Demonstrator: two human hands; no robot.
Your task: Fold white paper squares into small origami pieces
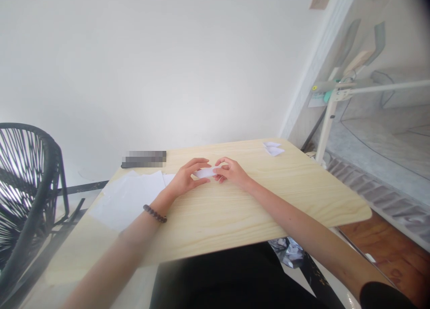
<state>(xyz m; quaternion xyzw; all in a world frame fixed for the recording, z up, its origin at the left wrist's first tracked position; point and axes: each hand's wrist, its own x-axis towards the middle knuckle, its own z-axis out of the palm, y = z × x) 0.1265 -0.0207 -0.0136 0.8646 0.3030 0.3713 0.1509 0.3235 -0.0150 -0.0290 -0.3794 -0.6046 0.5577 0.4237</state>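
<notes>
Above the middle of the wooden table (215, 219), a small strip of folded white paper (205, 172) is between my two hands. My left hand (188, 177), with a dark beaded bracelet (155, 214) at the wrist, curls around the paper's left end, thumb below and fingers above. At the other end, my right hand (231, 171) pinches the paper between thumb and fingers. Several white paper sheets (134, 192) lie flat beside my left forearm. Folded white paper pieces (273, 148) rest near the table's far right corner.
A pixelated dark object (144, 159) sits at the table's back left edge, near the wall (184, 76). To the left stands a black woven chair (43, 165). A white metal frame (331, 121) rises at the right. Crumpled silvery material (289, 251) shows below the table's front edge.
</notes>
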